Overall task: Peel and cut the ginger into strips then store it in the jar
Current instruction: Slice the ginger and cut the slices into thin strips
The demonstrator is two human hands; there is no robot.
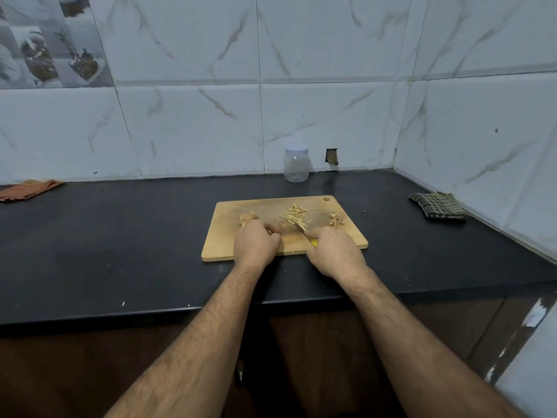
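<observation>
A wooden cutting board (pixel 229 251) lies on the black counter. On it sit a pile of ginger strips (pixel 296 214), a heap of brownish peelings (pixel 336 220) at the right and a ginger chunk (pixel 248 218) at the left. My left hand (pixel 254 242) rests on the board with curled fingers over something small; what they hold down is hidden. My right hand (pixel 334 251) grips a yellow-handled knife (pixel 305 232), blade pointing toward the strips. A clear plastic jar (pixel 296 165) with a white lid on stands behind the board by the wall.
The black counter (pixel 120 236) ends at a tiled wall behind and on the right. An orange cloth (pixel 28 190) lies at the far left, a checked cloth (pixel 438 206) at the right. A small hole (pixel 332 156) shows in the wall beside the jar.
</observation>
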